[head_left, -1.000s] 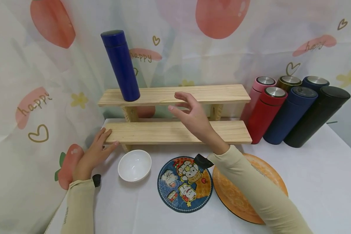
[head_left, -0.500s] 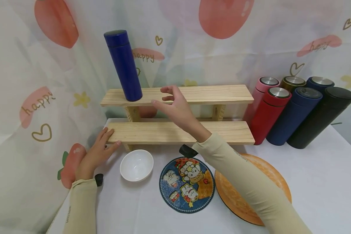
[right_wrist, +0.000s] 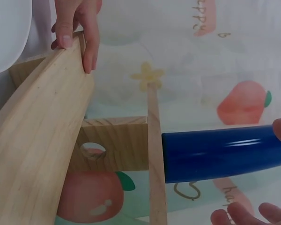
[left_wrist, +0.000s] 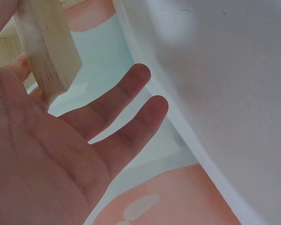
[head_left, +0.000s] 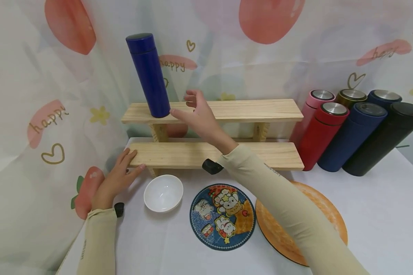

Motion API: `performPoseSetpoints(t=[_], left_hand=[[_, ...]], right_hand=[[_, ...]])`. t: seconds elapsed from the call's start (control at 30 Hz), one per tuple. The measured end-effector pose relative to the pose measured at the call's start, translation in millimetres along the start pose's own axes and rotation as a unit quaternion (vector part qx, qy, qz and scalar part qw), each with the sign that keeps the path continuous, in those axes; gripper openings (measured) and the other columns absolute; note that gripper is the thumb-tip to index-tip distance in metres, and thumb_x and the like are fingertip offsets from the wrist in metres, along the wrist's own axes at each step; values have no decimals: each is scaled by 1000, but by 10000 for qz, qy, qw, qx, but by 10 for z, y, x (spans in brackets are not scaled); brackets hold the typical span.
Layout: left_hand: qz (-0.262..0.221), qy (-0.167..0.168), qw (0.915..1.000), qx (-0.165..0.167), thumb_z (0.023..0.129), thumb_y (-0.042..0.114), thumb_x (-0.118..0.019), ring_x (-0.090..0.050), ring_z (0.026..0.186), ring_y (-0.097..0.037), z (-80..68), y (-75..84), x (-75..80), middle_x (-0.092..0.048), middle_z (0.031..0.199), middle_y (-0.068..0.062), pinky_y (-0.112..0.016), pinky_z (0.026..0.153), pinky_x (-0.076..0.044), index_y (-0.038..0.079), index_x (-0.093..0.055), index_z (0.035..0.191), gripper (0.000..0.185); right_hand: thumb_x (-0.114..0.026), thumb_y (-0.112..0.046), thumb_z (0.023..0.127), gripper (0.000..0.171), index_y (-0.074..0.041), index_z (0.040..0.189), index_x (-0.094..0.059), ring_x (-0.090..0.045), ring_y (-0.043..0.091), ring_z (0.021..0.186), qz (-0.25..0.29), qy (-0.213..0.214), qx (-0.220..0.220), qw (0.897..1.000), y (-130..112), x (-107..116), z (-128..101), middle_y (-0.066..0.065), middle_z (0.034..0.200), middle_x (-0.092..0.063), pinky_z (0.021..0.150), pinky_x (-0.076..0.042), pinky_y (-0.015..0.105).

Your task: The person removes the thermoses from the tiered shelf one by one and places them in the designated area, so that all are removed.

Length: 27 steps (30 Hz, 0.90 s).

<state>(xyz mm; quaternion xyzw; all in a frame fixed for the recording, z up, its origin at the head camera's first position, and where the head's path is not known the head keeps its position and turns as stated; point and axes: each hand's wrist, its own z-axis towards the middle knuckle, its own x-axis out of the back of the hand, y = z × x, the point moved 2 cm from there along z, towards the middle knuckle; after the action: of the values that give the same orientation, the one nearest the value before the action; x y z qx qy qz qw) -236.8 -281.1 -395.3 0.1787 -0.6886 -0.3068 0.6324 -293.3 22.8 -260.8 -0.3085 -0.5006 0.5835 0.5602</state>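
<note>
Your left hand [head_left: 115, 179] rests flat, fingers straight, on the left end of the wooden shelf [head_left: 213, 154]. On its top tier's left end stands the blue flask [head_left: 148, 74]. Your right hand [head_left: 197, 116], grip open, nears its base; it looks rigid, smooth, tippy, so grasp mid-body.

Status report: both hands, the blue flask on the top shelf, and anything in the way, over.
Right hand open, fingers spread beside the blue flask, no grip yet. Left hand open, resting on the lower shelf end. Flask upright on the top shelf. Nothing between hand and flask.
</note>
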Motion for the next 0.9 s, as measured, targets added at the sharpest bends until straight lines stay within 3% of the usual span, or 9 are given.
performPoseSetpoints(t=[0.2, 0.37, 0.6, 0.9], left_hand=[[-25, -2, 10000, -29, 110, 42, -61, -34, 149, -54, -12, -33, -9, 1, 177, -22, -67, 118, -34, 3, -19, 170, 84], [-6, 52, 10000, -51, 110, 40, -63, -28, 152, -54, -10, -44, -7, 0, 177, -23, -69, 118, -31, 2, -20, 170, 83], [-61, 57, 10000, 2, 110, 42, -62, -29, 152, -53, -1, -62, -17, 1, 177, -21, -68, 119, -31, 3, -20, 170, 84], [-79, 31, 10000, 28, 110, 43, -61, -31, 153, -50, -3, -23, 2, 2, 178, -20, -64, 120, -33, 5, -18, 171, 83]], right_hand=[[-80, -34, 96, 86, -15, 166, -33, -51, 28, 139, -47, -2, -160, 9999, -62, -113, 144, 9, 150, -52, 107, -50, 40], [-80, -34, 97, 85, -14, 165, -34, -53, 29, 134, -109, -6, -187, 9998, -109, -213, 273, 10, 145, -52, 104, -51, 39], [-78, -32, 98, 86, -11, 167, -31, -46, 25, 144, -106, -100, -208, 9997, -147, -339, 427, 13, 163, -42, 112, -46, 39], [-77, -33, 99, 95, -14, 171, -19, -36, 21, 154, 114, -52, -330, 9994, -261, -457, 605, 5, 174, -27, 122, -35, 37]])
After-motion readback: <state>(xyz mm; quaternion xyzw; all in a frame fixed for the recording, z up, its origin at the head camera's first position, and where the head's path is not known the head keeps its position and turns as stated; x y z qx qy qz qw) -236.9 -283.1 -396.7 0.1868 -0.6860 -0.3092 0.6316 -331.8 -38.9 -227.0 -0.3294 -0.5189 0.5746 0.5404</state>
